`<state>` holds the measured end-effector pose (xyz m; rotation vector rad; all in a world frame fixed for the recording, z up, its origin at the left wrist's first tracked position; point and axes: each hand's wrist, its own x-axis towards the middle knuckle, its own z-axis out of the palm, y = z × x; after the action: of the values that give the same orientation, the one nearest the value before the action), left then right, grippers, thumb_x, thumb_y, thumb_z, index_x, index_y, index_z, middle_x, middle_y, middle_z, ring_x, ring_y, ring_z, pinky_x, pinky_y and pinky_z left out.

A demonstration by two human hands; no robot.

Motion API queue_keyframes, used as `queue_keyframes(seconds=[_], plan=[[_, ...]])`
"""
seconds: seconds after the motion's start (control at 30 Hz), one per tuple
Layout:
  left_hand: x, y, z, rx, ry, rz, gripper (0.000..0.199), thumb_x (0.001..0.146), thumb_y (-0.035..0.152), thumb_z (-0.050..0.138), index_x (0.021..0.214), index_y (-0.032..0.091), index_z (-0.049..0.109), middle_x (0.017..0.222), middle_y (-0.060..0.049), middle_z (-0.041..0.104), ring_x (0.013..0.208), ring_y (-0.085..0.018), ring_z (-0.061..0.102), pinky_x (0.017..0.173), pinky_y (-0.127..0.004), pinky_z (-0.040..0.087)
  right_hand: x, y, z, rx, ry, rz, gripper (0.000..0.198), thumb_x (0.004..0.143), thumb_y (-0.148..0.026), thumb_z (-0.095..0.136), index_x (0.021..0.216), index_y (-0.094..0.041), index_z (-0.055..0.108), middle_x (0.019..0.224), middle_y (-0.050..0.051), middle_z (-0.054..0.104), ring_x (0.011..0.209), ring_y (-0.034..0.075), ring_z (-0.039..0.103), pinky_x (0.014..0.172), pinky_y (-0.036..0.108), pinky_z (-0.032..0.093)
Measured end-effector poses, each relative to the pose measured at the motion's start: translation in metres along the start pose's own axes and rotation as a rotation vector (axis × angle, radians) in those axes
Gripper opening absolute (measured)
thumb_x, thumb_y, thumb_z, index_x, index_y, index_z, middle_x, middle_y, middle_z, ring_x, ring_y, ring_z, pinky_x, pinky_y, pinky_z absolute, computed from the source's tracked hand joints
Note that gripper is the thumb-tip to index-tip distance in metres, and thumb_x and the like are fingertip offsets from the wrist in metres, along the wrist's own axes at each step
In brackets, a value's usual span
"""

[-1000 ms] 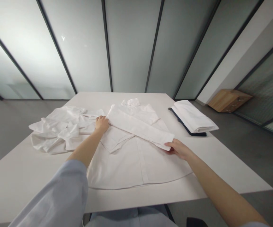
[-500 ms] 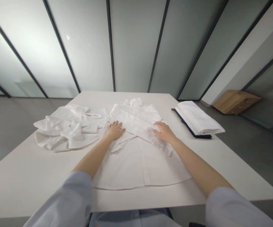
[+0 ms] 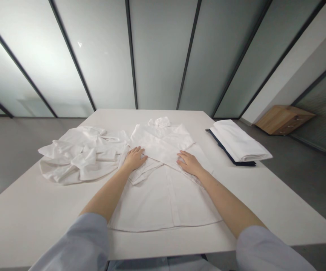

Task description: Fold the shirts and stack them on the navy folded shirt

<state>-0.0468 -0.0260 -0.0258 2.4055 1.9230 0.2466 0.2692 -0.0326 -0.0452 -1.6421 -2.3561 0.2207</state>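
A: Head view, what materials?
B: White shirt (image 3: 157,203), thin soft cloth, matte, lightly creased. Table (image 3: 290,210) is smooth and white. Crumpled white cloth (image 3: 75,158) by the left edge, loose rounded folds. By the right edge, folded white cloth (image 3: 239,141), a thick neat rectangle, on dark cloth (image 3: 246,163) that shows as a thin border.
A: Edges, room?
B: Strip of tabletop between shirt hem and near edge. Wider band between shirt and the folded stack, widening toward the near right corner. More tabletop at the near left corner and along the far edge. Crumpled cloth lies close on the shirt's left; can't tell if they touch.
A: Shirt itself?
B: Mid-table, spread flat, collar (image 3: 163,122) toward the far edge, hem parallel to the near edge. Sleeves folded across the front, overlapping near the middle; placket runs down to the hem.
A: Hands?
B: Left hand (image 3: 134,158) palm down on the shirt's left side, fingers a bit spread. Right hand (image 3: 189,163) the same, over the folded sleeve. Well apart from each other, neither clamped on anything.
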Motion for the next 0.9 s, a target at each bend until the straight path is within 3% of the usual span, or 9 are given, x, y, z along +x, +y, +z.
queue_keyframes(seconds=[0.27, 0.47, 0.6, 0.67, 0.77, 0.83, 0.9], plan=[[-0.001, 0.001, -0.001, 0.038, -0.021, 0.005, 0.058, 0.092, 0.049, 0.037, 0.140, 0.017, 0.044, 0.151, -0.012, 0.038, 0.138, -0.028, 0.034, 0.111, -0.041, 0.029, 0.000, -0.003, -0.003, -0.036, -0.035, 0.004, 0.050, 0.092, -0.039, 0.044, 0.136, -0.016, 0.051, 0.148, 0.012, 0.041, 0.139, 0.022, 0.033, 0.113, 0.036, 0.026], [0.001, 0.003, 0.005, 0.070, -0.059, 0.044, 0.070, 0.093, 0.057, 0.029, 0.149, 0.016, 0.027, 0.158, -0.014, 0.019, 0.145, -0.029, 0.018, 0.113, -0.045, 0.022, 0.003, -0.014, -0.003, -0.161, -0.128, 0.107, 0.066, 0.094, -0.050, 0.036, 0.150, -0.016, 0.029, 0.158, 0.011, 0.020, 0.145, 0.026, 0.016, 0.114, 0.041, 0.023], [-0.002, 0.005, 0.004, 0.102, -0.063, 0.078, 0.070, 0.092, 0.061, 0.026, 0.147, 0.017, 0.033, 0.154, -0.015, 0.030, 0.142, -0.031, 0.027, 0.112, -0.048, 0.021, -0.002, -0.023, -0.010, -0.235, -0.158, 0.072, 0.066, 0.095, -0.054, 0.030, 0.148, -0.014, 0.033, 0.156, 0.013, 0.024, 0.143, 0.026, 0.023, 0.113, 0.040, 0.024], [-0.006, 0.006, -0.003, 0.117, -0.021, 0.107, 0.069, 0.091, 0.063, 0.028, 0.140, 0.017, 0.043, 0.147, -0.016, 0.041, 0.135, -0.032, 0.038, 0.109, -0.047, 0.025, -0.007, -0.029, -0.020, -0.277, -0.127, 0.015, 0.062, 0.095, -0.054, 0.029, 0.141, -0.015, 0.045, 0.151, 0.015, 0.036, 0.138, 0.027, 0.034, 0.110, 0.041, 0.027], [-0.011, 0.009, -0.022, 0.135, -0.029, 0.118, 0.064, 0.092, 0.062, 0.024, 0.128, 0.018, 0.054, 0.123, -0.014, 0.063, 0.115, -0.029, 0.057, 0.101, -0.044, 0.035, -0.011, -0.037, -0.041, -0.343, -0.129, -0.079, 0.057, 0.097, -0.055, 0.026, 0.113, -0.018, 0.067, 0.119, 0.014, 0.066, 0.117, 0.027, 0.056, 0.105, 0.041, 0.032], [-0.010, 0.011, -0.033, 0.146, -0.075, 0.085, 0.062, 0.094, 0.060, 0.020, 0.122, 0.020, 0.059, 0.107, -0.011, 0.070, 0.104, -0.026, 0.063, 0.096, -0.041, 0.039, -0.008, -0.041, -0.052, -0.356, -0.145, -0.087, 0.058, 0.096, -0.056, 0.027, 0.104, -0.018, 0.071, 0.099, 0.013, 0.073, 0.104, 0.027, 0.063, 0.100, 0.040, 0.036], [-0.006, 0.012, -0.035, 0.148, -0.087, 0.079, 0.058, 0.095, 0.057, 0.022, 0.119, 0.022, 0.061, 0.103, -0.009, 0.071, 0.103, -0.025, 0.063, 0.096, -0.039, 0.039, 0.001, -0.043, -0.056, -0.337, -0.123, -0.085, 0.053, 0.095, -0.055, 0.033, 0.110, -0.018, 0.068, 0.101, 0.013, 0.072, 0.104, 0.026, 0.063, 0.097, 0.038, 0.038]])
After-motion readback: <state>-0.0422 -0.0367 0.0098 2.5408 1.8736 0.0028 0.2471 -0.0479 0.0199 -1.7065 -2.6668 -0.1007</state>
